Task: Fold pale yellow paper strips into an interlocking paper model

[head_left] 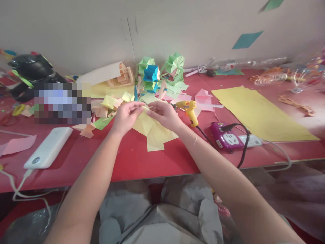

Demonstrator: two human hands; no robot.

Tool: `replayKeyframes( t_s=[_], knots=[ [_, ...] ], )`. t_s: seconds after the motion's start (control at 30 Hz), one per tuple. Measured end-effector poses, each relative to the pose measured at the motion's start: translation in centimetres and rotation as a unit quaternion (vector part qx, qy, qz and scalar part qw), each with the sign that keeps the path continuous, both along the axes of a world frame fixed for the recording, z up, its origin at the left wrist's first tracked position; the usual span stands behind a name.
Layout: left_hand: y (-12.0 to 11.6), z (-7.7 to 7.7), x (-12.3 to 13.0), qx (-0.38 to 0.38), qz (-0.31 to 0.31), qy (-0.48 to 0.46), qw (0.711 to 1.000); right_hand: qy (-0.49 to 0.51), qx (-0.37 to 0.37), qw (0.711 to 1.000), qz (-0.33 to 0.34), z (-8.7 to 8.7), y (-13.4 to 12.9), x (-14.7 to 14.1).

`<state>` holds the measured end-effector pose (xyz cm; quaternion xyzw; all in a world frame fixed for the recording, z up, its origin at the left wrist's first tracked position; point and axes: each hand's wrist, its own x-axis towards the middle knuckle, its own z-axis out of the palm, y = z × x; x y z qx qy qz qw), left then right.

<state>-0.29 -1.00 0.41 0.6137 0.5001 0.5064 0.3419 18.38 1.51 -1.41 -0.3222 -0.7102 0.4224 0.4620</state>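
Observation:
My left hand and my right hand meet over the middle of the table, fingers pinched on a small piece of yellow paper between them. Most of that piece is hidden by my fingertips. Under and in front of my hands lie loose pale yellow paper sheets. A yellow hot glue gun rests just right of my right hand. Folded yellow and peach paper pieces are heaped beyond my left hand. Behind them stand green folded-paper shapes and a blue one.
On the red table, a white power bank with a cable lies left. A purple power socket with black cord sits right, before a large yellow sheet. A black bag-like object stands far left. Clear plastic bottles lie back right.

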Motion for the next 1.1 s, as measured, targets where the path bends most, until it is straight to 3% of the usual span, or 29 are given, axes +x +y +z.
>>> replayKeyframes(
  t_s=[0.1, 0.33, 0.5, 0.8, 1.1],
  knots=[
    [-0.1, 0.1, 0.4, 0.018, -0.008, 0.011, 1.000, -0.017, -0.028, 0.999, 0.006, -0.3, 0.3, 0.0],
    [0.5, -0.7, -0.2, 0.010, 0.022, -0.015, 1.000, 0.043, -0.032, 0.998, -0.021, -0.3, 0.6, 0.0],
    [0.4, -0.6, -0.1, 0.046, -0.023, 0.016, 0.999, 0.033, -0.055, 0.998, 0.022, -0.3, 0.5, 0.0],
    [0.6, -0.8, -0.3, 0.023, -0.042, -0.002, 0.999, 0.034, -0.050, 0.998, -0.007, -0.2, 0.7, 0.2],
    [0.5, -0.5, -0.1, 0.010, -0.051, -0.012, 0.999, 0.008, -0.064, 0.998, 0.005, 0.7, 0.1, 0.4]
  ],
)
